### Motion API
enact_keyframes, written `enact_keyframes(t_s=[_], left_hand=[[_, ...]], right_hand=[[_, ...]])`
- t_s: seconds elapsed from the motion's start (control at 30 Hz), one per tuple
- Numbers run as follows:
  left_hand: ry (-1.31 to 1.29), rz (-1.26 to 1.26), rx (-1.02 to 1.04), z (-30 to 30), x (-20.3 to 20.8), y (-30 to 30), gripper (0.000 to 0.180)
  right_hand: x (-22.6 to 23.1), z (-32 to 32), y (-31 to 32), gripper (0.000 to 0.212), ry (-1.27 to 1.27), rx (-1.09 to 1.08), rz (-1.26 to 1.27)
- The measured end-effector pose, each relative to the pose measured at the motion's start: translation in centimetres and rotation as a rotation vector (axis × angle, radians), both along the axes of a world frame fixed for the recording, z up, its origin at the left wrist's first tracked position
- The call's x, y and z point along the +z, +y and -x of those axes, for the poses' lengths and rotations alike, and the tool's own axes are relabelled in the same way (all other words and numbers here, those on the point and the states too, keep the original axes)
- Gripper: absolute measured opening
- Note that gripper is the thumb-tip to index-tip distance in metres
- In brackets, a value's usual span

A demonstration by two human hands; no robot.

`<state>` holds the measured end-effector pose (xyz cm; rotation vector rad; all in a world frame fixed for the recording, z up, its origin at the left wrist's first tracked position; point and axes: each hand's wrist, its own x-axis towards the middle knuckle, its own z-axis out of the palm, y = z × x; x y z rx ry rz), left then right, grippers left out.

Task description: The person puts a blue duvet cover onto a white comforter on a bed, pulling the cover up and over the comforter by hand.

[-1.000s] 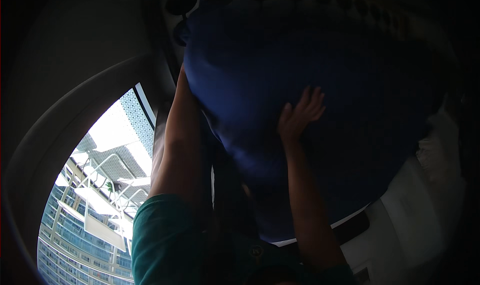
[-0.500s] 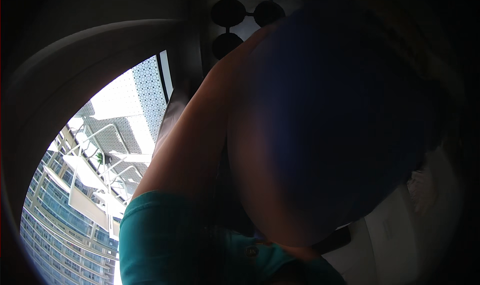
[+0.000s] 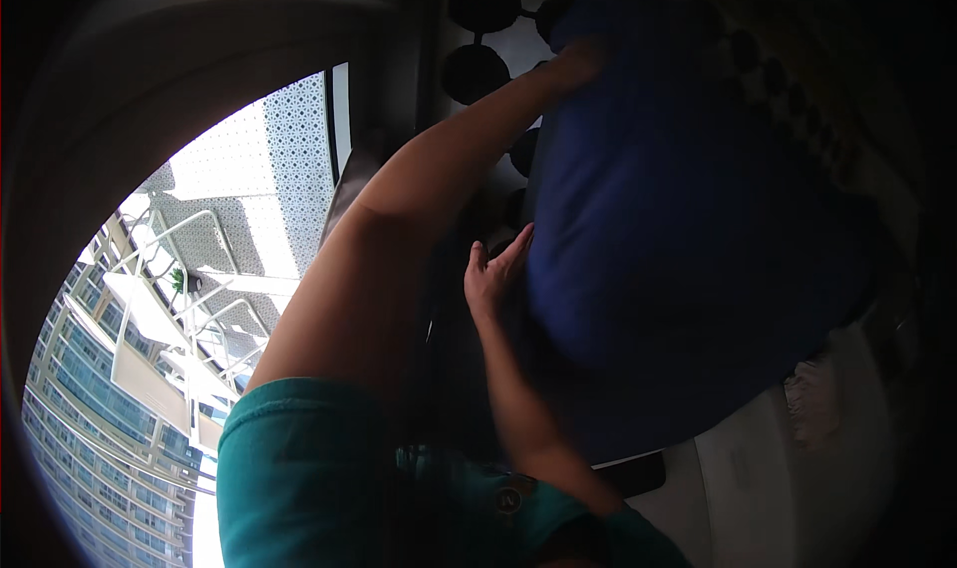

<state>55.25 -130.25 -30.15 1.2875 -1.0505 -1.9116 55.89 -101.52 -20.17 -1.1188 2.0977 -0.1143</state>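
A large piece of blue cloth (image 3: 648,239) fills the middle and right of the view, its folds running down from the top. My left hand (image 3: 580,59) is at its upper left edge, the arm stretched out far ahead. The fingers are dim there but seem closed on the cloth. Lower down, my right hand (image 3: 491,277) is beside the cloth's left edge with thumb and fingers spread. Its fingertips come close to the cloth; whether they touch it I cannot tell. Nothing shows in that hand.
Bright glass (image 3: 284,179) at left looks onto a patterned floor, white-framed furniture (image 3: 150,314) and a building (image 3: 100,418). Dark round patches (image 3: 477,73) mark a grey surface ahead. A pale seat-like surface (image 3: 743,468), a dark flat object (image 3: 638,475) and a pinkish fluffy thing (image 3: 812,403) are lower right.
The blue cloth has moved away from my eyes and spread taller. My right hand, hidden before, now shows apart at its left edge. My left arm has reached farther ahead and right.
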Motion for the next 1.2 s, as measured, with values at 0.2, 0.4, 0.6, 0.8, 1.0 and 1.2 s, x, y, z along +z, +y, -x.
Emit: enact_keyframes(t_s=[0.2, 0.4, 0.6, 0.8, 1.0, 1.2], left_hand=[[-0.87, 0.302, -0.254, -0.2, -0.1, -1.5, 0.023], [-0.882, 0.161, -0.04, -5.3, -1.7, 2.7, 0.03], [-0.691, 1.239, -1.011, -6.8, 0.1, 13.2, 0.029], [-0.891, 1.257, -1.314, -1.7, 1.4, 10.3, 0.03], [-1.078, 1.078, -1.273, 0.3, -2.5, 12.0, 0.027], [-0.806, 1.07, -1.29, -3.2, 2.0, 14.1, 0.033]], right_hand=[[-1.8, 3.9, 0.4, 0.072, -0.071, -0.294, -0.147], [-3.7, 5.7, 0.3, 0.067, -0.013, -0.257, -0.215], [-4.8, 5.2, 0.7, 0.067, -0.005, -0.04, -0.08], [-6.0, 6.0, -1.0, 0.069, 0.052, -0.193, -0.211], [-6.3, 6.2, -3.2, 0.075, -0.06, -0.19, -0.252], [-5.5, 4.7, 4.9, 0.08, -0.078, -0.029, 0.032]])
